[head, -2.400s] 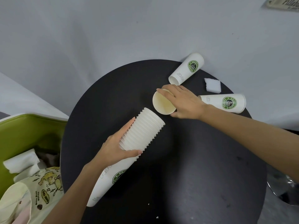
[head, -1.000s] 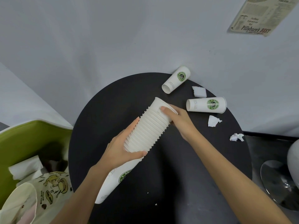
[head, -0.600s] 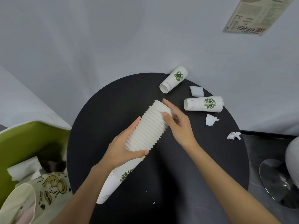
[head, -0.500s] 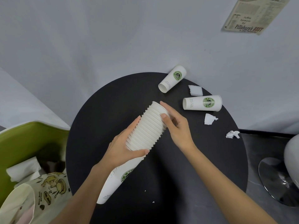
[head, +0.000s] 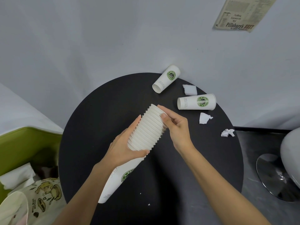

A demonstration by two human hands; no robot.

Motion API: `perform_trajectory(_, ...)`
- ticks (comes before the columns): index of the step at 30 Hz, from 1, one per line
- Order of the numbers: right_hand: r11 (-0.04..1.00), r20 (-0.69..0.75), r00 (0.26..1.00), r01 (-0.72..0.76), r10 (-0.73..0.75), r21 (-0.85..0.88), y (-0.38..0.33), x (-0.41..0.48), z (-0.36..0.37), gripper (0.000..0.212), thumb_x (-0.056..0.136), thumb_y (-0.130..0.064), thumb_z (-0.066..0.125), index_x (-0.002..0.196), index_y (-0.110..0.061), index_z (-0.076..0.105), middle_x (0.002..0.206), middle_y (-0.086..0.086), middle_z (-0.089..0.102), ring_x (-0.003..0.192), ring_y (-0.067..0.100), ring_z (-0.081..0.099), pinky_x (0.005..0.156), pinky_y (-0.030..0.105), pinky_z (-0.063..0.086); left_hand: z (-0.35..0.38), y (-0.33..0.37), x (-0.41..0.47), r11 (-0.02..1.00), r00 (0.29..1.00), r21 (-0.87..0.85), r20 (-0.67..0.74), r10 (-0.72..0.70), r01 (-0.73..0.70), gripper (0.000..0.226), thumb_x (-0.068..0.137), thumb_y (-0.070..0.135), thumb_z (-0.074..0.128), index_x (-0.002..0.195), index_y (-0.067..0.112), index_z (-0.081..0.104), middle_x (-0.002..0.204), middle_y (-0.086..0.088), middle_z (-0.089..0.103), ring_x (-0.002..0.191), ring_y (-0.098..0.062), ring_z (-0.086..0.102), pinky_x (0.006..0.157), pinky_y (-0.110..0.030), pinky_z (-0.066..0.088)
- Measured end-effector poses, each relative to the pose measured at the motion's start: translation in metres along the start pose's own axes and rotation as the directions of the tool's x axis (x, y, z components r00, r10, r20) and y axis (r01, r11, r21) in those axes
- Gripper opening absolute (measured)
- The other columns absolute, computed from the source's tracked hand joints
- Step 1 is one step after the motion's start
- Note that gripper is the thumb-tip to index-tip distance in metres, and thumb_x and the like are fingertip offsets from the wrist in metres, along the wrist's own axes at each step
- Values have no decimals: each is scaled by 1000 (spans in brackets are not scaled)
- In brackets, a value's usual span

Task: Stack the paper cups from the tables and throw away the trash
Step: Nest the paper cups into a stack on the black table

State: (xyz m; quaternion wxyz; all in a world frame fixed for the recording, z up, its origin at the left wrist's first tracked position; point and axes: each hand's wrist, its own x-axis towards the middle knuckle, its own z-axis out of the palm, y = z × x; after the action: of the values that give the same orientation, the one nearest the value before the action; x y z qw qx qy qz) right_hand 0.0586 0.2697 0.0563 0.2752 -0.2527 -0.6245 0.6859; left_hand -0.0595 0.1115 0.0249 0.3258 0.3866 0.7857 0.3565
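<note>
A tall stack of white paper cups (head: 146, 132), many rims deep, is held slanting above the middle of the round black table (head: 97, 111). It is gripped about its middle by the left hand (head: 123, 146), with the fingers and thumb curled around the ribbed rims. Its open upper end is pinched by the right hand (head: 177, 127), thumb on the side and fingers laid over the mouth. The topmost cup looks fully seated, so this stacking step is judged nearly done.

Much is left. Two loose cups lie on their sides near the far edge: a white logo-printed paper cup (head: 166, 78) against the wall, and a second white logo-printed cup (head: 196, 101) toward the right edge. Three pieces of trash remain untouched:
- a torn white paper piece (head: 190, 89) between the two cups
- a white paper scrap (head: 204, 118) just below the second cup
- a crumpled white paper ball (head: 228, 132) at the right edge

White paper is already seen in the green plastic bin (head: 24, 143) beside the left edge.

On the cups' green ring logos, "ENJOY" and "COFFEE" can be made out; the small side print cannot be read. "Pillsbury's BEST" is read on the yellowed newsprint poster (head: 240, 13) on the wall.
</note>
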Motion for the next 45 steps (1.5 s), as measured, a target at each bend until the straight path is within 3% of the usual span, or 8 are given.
perform_trajectory(6,998,-24,1000,9,-11,-55,5,8,-19,27,94,-8,55,115,-23,64,112,-5,69,105,6,63,83,19,49,12,9,19,999,1000,48,12,4,-4,107,59,65,73,142,64,6,136,22,44,123,-6,45,103,-46,45)
perform_trajectory(11,986,-56,998,-1,-9,-169,10,27,-55,29,93,-11,57,120,-23,62,78,7,57,77,5,56,85,16,47,19,15,37,997,1000,73,29,-3,0,105,60,62,74,141,66,8,137,21,45,124,-10,46,104,-49,43)
perform_trajectory(20,922,-410,912,-173,17,-346,50,85,-165,30,88,-16,61,117,-20,67,104,-3,70,98,17,66,96,31,49,31,16,80,992,996,127,86,-36,25,105,60,66,73,139,69,3,144,24,38,131,-12,41,110,-52,37)
perform_trajectory(23,892,-483,875,-227,11,-391,59,98,-196,28,90,-16,57,115,-21,67,97,-6,68,88,15,64,92,38,52,36,15,95,989,994,147,100,-42,27,106,67,58,79,144,62,5,147,24,35,134,-12,39,112,-51,35)
perform_trajectory(27,847,-547,837,-266,-35,-460,65,113,-220,29,92,-18,54,119,-19,64,106,4,63,81,7,56,78,8,44,43,14,109,987,991,155,123,-48,29,106,67,57,79,143,63,5,148,25,33,135,-13,38,113,-50,34)
perform_trajectory(30,827,-528,848,-263,-48,-497,69,123,-226,28,92,-13,54,118,-15,64,83,-9,54,69,2,50,62,0,38,46,13,115,989,990,145,130,-54,35,106,65,59,77,143,62,6,148,25,34,134,-13,39,112,-51,35)
perform_trajectory(37,853,-465,881,-302,80,-425,80,136,-234,43,91,-15,58,133,-19,54,133,2,57,119,18,55,103,32,45,50,11,124,987,986,155,153,-61,37,107,62,63,73,145,61,5,149,27,32,136,-11,37,112,-48,35)
perform_trajectory(45,929,-537,835,-284,118,-238,76,133,-235,41,88,-5,60,122,-29,61,93,1,65,92,21,63,88,49,49,48,6,122,987,987,151,146,-72,49,107,65,58,77,146,59,7,150,29,30,137,-11,36,112,-49,34)
